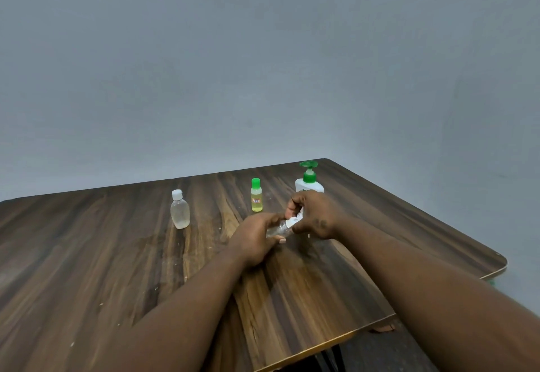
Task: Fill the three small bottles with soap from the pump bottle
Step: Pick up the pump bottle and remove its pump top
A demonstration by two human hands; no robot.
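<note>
On my feed both hands meet over the right half of the table (87,254), in front of the far right corner. The left hand (257,240) grips the body of a small clear bottle (277,229), its fingers (268,219) curled over the top and the thumb pressed underneath. The bottle lies tilted, almost on its side, with its neck pointing right and slightly up. I cannot tell whether it clears the table or touches it. The right hand (315,216) has its fingers (295,200) bent round the bottle's white cap (293,221), pinching it at the neck. I cannot tell whether the cap is seated or loose.

The pump bottle (309,183), white with a green pump head, stands upright near the far right corner, just behind the right hand and partly hidden by it. To its left, near the far edge, stands a yellow bottle (256,199) with a green cap and a small label. Well apart from it, further left, a second clear bottle (179,211) stands upright with a white cap on, its contents pale and cloudy. Small white specks dot the wood. A plain grey wall (263,65) rises behind the table.
</note>
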